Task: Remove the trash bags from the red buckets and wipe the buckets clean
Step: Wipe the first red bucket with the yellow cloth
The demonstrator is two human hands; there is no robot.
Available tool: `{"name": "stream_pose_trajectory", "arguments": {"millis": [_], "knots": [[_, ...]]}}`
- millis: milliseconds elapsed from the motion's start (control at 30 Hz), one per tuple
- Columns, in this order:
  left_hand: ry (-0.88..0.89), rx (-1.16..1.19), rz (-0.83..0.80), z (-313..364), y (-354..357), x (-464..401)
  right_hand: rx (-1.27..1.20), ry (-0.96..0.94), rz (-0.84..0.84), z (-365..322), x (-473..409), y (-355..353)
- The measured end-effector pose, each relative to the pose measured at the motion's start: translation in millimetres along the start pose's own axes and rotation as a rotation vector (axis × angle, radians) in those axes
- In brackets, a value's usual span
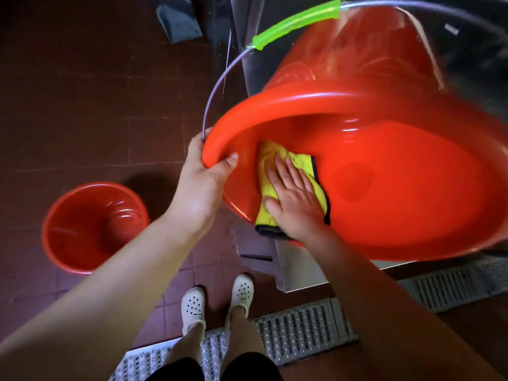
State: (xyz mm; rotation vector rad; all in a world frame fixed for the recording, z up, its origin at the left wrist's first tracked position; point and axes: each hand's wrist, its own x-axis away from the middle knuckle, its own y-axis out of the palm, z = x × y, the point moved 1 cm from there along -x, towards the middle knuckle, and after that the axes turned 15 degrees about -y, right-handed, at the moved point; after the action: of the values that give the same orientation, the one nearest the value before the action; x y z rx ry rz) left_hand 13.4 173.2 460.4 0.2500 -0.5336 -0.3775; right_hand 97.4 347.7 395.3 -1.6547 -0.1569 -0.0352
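We hold the large red bucket (pixel 384 160) tipped on its side in the right half of the frame, on a steel worktop (pixel 299 268). Our left hand (pixel 200 177) grips its rim at centre. Our right hand (pixel 291 193), fingers straight, presses a yellow cloth (pixel 268 185) flat against the inner wall. A second red bucket (pixel 90 226) stands on the floor at lower left.

Below you lie dark red floor tiles (pixel 90 111), a metal drain grate (pixel 299 328), your white perforated clogs (pixel 193 305) and a grey dustpan (pixel 178 19).
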Motion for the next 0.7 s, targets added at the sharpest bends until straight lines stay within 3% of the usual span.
{"name": "stream_pose_trajectory", "arguments": {"millis": [233,333,400,533,700], "knots": [[0.113,-0.138,-0.019,25,2,-18,0.086,0.322,-0.125,94,-62,-15],[0.166,-0.209,-0.025,25,-2,-27,0.101,0.373,-0.145,108,-76,-12],[0.088,-0.255,0.013,8,-4,-28,0.077,0.378,-0.139,108,-78,-11],[-0.251,-0.227,0.004,-43,-4,-16,-0.021,0.406,-0.06,82,-70,-9],[-0.26,-0.075,0.078,-48,-4,-18,-0.021,0.172,-0.008,-4,-15,2]]}}
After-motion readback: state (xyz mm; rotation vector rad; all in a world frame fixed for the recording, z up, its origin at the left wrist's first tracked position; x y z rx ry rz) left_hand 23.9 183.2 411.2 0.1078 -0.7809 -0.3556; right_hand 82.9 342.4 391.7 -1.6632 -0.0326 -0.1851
